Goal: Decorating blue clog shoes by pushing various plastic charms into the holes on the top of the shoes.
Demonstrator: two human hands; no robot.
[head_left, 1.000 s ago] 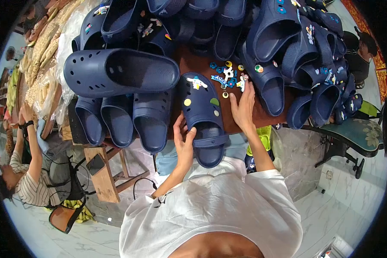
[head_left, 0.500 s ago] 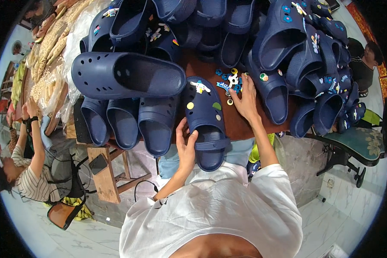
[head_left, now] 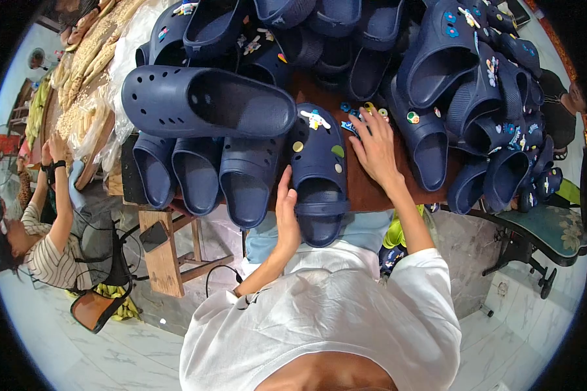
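Note:
A navy clog (head_left: 318, 171) with small coloured charms on its top lies toe-away on the brown table (head_left: 369, 189) in front of me. My left hand (head_left: 285, 210) rests against its left side near the heel, fingers around the edge. My right hand (head_left: 374, 147) lies flat on the table just right of the clog, fingers spread over a small heap of loose charms (head_left: 359, 112). Whether those fingers pinch a charm is hidden.
Many more navy clogs surround the spot: a large one (head_left: 205, 101) lying across a row of three (head_left: 199, 174) at left, and a pile with charms (head_left: 479, 85) at right. A person in a striped shirt (head_left: 42, 244) sits at far left. A green chair (head_left: 544, 228) stands at right.
The view has shifted slightly. My right hand has moved a little from the charm heap's right toward its near side; my left hand stays on the clog's side.

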